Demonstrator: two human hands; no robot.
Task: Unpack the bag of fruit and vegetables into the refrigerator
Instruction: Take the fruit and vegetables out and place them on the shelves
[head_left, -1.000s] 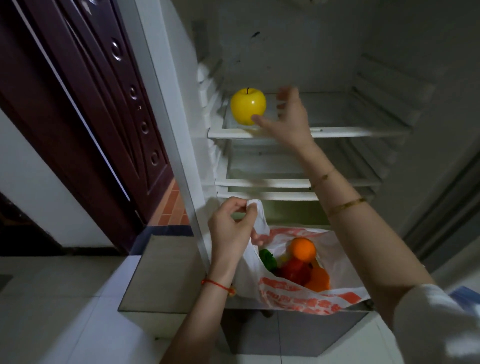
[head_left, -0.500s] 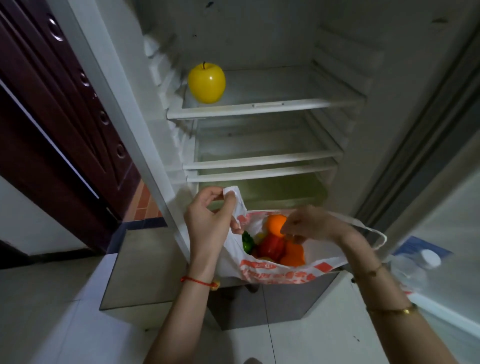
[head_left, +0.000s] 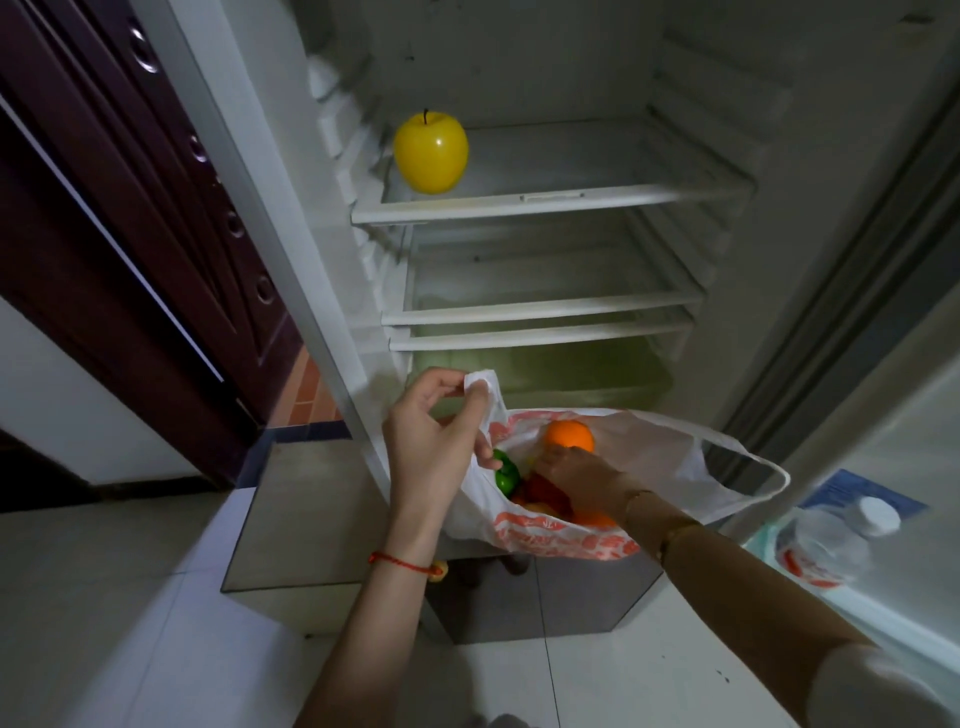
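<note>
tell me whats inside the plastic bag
In the plastic bag: an orange, a green vegetable, red produce, and the right hand. Anything deeper is covered.

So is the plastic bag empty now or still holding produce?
Still holding produce: an orange, a green item and red pieces show inside the plastic bag.

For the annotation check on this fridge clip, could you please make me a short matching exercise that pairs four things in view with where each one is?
Things:
1. yellow apple
2. orange
3. left hand
4. water bottle

Places:
A. in the refrigerator door
B. on the top shelf, at its left end
C. pinching one handle of the plastic bag
D. at the top of the produce in the bag

Pairs: 1-B, 2-D, 3-C, 4-A
</note>
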